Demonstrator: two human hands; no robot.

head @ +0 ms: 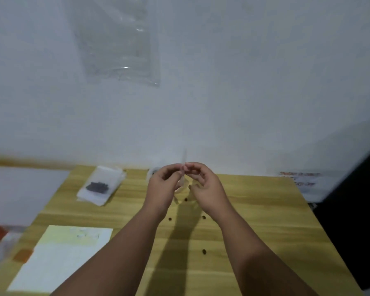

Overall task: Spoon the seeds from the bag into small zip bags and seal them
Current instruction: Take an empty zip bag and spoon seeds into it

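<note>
Left: bag pile (pixel 109 174) holding dark seeds (pixel 96 186); some filling is judged done. Centre: left hand (pixel 161 190) and right hand (pixel 204 185) both pinch a blurred clear zip bag (pixel 182 182) above the table (pixel 254 210), long axis roughly upright; sealing seems underway. Stray seeds (pixel 204 217) remain below.

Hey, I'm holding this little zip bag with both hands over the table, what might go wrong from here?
1. Both the left hand and right hand pinch the small zip bag in mid-air; an unsealed strip might spill seeds.
2. Loose seeds already lie on the table between the forearms; they may get brushed off.
</note>
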